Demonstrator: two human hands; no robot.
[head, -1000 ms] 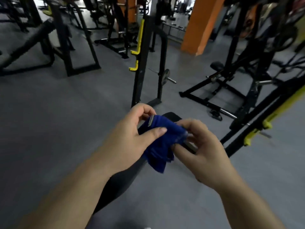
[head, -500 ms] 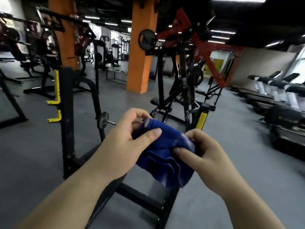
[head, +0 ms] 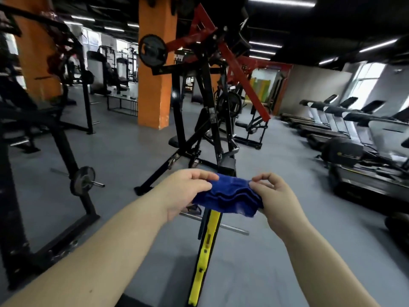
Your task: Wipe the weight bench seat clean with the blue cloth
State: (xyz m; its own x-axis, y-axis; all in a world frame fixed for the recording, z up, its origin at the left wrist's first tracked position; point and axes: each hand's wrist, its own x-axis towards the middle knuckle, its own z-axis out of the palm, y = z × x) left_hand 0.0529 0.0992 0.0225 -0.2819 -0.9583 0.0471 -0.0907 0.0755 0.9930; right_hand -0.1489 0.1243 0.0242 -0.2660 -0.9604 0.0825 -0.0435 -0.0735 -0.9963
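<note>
1. The person holds the blue cloth (head: 230, 199) in mid-air, stretched between both hands in front of the body. The left hand (head: 186, 191) pinches its left edge between thumb and fingers; the right hand (head: 276, 196) pinches the right edge the same way. The cloth lies in several folded layers and sags a little between the grips.
2. The step in hand looks like readying the cloth: squaring it into a flat pad before any wiping begins.
3. To do this well, the person should keep the layers even, tuck the loose lower corner at the right, and settle the pad into one palm so the whole face can press flat.
4. No bench seat can be told for certain here. A dark padded edge (head: 132, 303) shows at the near bottom, below the arms, and may be it; the view is lifted toward the far machines.
5. The yellow-and-black bar (head: 207, 247) stands just behind the cloth; the cloth should stay clear of it.
</note>
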